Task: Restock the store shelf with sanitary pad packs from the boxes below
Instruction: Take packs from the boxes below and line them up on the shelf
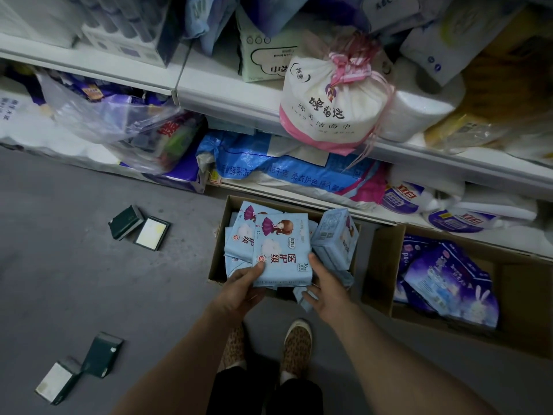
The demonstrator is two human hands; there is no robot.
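The open cardboard box (220, 259) sits on the floor, right under the shelf (233, 94), so the packs are easy to reach. It is full of light blue pad packs.

The left hand (242, 287) grips the near left corner of the top blue pack (282, 250), thumb on the front and fingers under it. The right hand (324, 290) holds the pack's right side with its thumb on the front. This pack is above the box, at its near edge. Two hands keep the soft, floppy pack flat so it does not bend or slip.

More blue packs (336, 238) lie jumbled in the box behind it. Just to the right of the box stands another box (381, 265) with purple packs (449, 283). I think the next move is to lift the pack up to the shelf above the box.
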